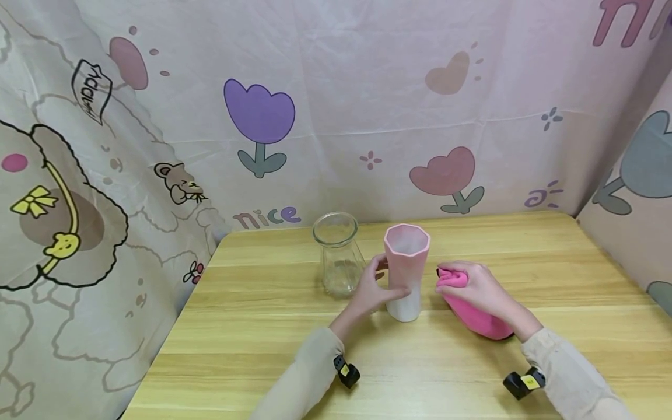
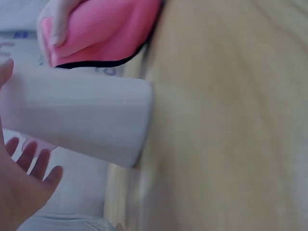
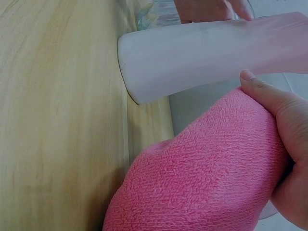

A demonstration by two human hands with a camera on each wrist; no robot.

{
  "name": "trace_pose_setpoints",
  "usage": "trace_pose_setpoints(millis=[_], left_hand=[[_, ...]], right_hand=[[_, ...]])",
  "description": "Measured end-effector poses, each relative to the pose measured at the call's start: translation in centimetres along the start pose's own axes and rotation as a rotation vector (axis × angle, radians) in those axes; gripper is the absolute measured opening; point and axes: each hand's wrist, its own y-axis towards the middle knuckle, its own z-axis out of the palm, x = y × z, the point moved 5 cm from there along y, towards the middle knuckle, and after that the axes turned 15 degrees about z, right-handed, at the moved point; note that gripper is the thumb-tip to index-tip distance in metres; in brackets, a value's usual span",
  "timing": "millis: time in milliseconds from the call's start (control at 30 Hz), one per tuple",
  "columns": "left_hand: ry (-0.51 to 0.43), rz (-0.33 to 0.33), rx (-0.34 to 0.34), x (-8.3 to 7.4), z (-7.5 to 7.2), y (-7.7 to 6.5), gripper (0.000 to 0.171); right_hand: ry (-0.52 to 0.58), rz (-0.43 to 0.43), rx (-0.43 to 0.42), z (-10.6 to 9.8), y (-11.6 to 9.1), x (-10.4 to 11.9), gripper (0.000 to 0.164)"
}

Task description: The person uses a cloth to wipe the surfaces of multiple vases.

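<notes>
Patterned fabric point(image 1: 336, 111) hung behind the pink-and-white vase point(image 1: 407, 269), and the wooden table point(image 1: 247, 350) spread beneath it. The vase stood upright, pink at its rim and fading to white at the base. A clear glass vase point(image 1: 342, 269) stood left of it and slightly farther back, while a pink cloth point(image 1: 479, 318) with a dark edge hung bunched just to its right. The right hand point(image 1: 484, 287), on that same side of the vase, pinched the cloth's upper part between thumb and fingers. The left hand point(image 1: 370, 291) was at the vase's left side, fingers spread and loosely bent, thumb across its front; whether it touched, I could not tell. Small black wrist devices point(image 1: 347, 373) sat nearer the viewer than the vase.
</notes>
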Motion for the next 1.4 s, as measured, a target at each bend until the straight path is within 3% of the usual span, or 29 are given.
trace_pose_setpoints(millis=[133, 333, 467, 567, 700, 800, 933, 1100, 1400], left_hand=[[0.048, 0.013, -0.052, 0.1, 0.1, -0.4, 0.064], [0.031, -0.006, -0.063, 0.0, 0.2, -0.4, 0.061], [0.027, 0.004, -0.058, -1.9, -0.1, -0.5, 0.059], [0.039, 0.018, -0.056, -3.3, -0.3, -0.5, 0.057], [0.039, 0.016, -0.060, -2.8, -0.3, -0.5, 0.057], [0.039, 0.017, -0.064, -1.1, -0.1, -0.5, 0.059], [0.045, 0.020, -0.059, 0.4, 0.1, -0.4, 0.061], [0.042, 0.013, -0.052, 0.5, 0.0, -0.3, 0.062], [0.025, -0.015, -0.029, 0.0, 0.0, -0.3, 0.064]], right_hand=[[0.000, 0.001, 0.006, 0.0, 0.0, 0.0, 0.054], [0.036, 0.016, -0.004, -0.3, 0.0, 0.5, 0.053], [0.105, 0.060, -0.028, -1.6, 0.3, 1.8, 0.055], [0.131, 0.039, -0.090, -3.1, 0.5, 3.7, 0.053], [0.169, -0.039, -0.184, -4.7, 0.7, 6.2, 0.048], [0.206, -0.071, -0.198, -4.7, 0.9, 6.8, 0.049], [0.247, -0.068, -0.176, -4.0, 1.1, 6.4, 0.050], [0.251, -0.028, -0.122, -2.3, 1.1, 5.1, 0.048], [0.167, 0.001, 0.074, 1.6, 0.9, 2.2, 0.049]])
